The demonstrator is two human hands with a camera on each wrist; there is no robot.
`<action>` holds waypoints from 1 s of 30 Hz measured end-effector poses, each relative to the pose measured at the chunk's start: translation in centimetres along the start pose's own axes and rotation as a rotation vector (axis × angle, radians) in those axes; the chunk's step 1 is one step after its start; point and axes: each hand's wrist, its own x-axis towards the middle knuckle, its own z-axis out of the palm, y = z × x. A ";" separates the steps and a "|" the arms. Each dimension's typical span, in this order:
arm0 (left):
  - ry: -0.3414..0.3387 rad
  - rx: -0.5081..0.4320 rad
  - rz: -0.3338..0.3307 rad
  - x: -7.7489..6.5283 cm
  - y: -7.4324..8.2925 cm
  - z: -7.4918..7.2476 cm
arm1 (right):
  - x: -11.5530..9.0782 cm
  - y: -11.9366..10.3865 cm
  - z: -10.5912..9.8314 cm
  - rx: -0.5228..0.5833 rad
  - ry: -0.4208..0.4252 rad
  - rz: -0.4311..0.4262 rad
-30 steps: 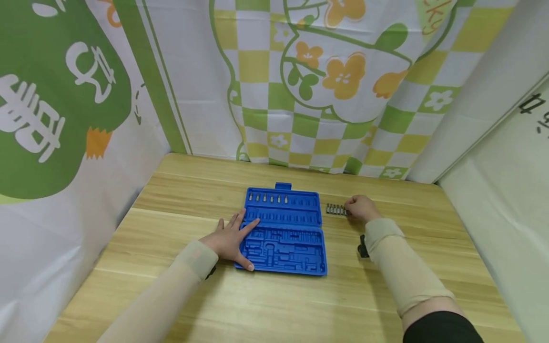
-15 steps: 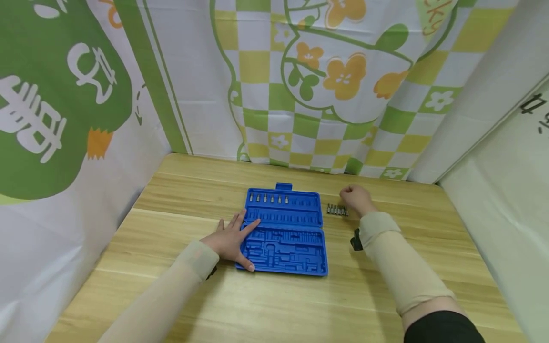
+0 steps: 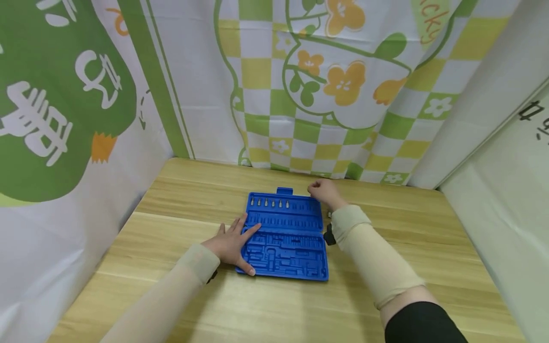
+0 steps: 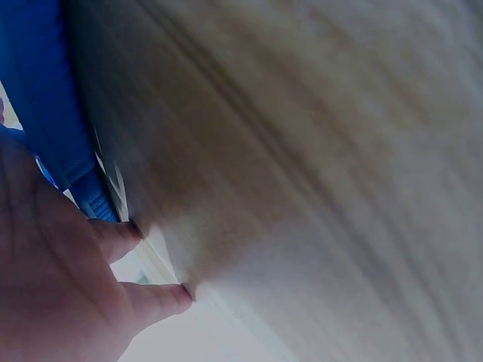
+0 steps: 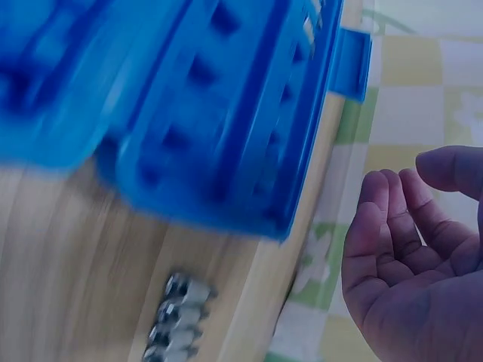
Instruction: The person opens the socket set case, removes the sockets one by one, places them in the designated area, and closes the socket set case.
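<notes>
The backdrop cloth (image 3: 257,71) shows orange "cky" lettering (image 3: 430,25) beyond the blue case (image 3: 284,232).

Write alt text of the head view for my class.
An open blue case on a wooden table holds six metal bits; the left hand rests on its left side, the right hand hovers near its far right corner.
</notes>
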 end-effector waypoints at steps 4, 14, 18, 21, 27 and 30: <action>-0.001 0.003 -0.003 0.0 0.0 0.0 | 0.7 -1.1 1.1 0.000 -0.005 -0.012; -0.001 0.016 0.000 0.4 -0.1 0.1 | 1.5 -1.5 4.2 -0.098 -0.012 -0.027; 0.002 0.021 0.002 0.6 -0.2 0.1 | 1.5 -1.5 5.0 -0.097 -0.038 -0.019; 0.001 0.013 0.000 0.6 -0.2 0.1 | 1.5 -1.5 5.5 -0.085 -0.043 -0.016; 0.004 0.011 -0.010 0.4 -0.3 0.1 | 1.9 -1.7 6.7 -0.138 -0.032 0.028; 0.001 0.010 -0.010 0.3 -0.3 0.2 | 2.1 -1.8 7.3 -0.186 -0.034 0.051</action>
